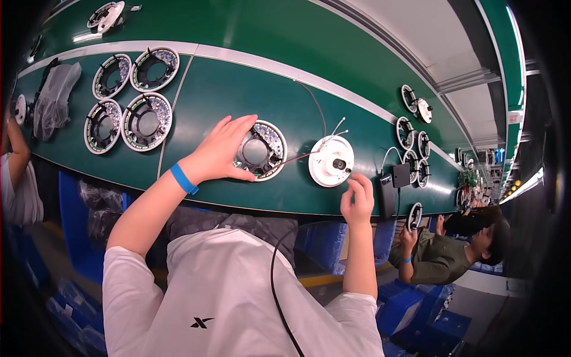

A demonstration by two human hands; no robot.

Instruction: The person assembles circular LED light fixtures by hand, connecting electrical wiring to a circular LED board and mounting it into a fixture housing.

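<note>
My left hand point(217, 152) spans a white ring-shaped housing point(282, 146) with a circuit board and black fittings inside. Its thumb and fingers grip opposite edges of the ring, which lies on the green bench. A thin red and black wire runs from the ring to a round white camera base point(324, 173) on the right, with a dark lens in its middle. Thin cables with small connectors rise from this base. My right hand point(358, 202) is at the base's lower right edge, fingers curled in. Whatever its fingertips pinch, if anything, is too small to make out.
Several similar rings point(168, 122) stand at the left beside a clear plastic bag point(57, 98). To the right lie a black box-shaped device point(386, 196) and more rings point(405, 132). A co-worker point(443, 253) holds a ring at the right; another person's arm point(18, 149) shows at the left.
</note>
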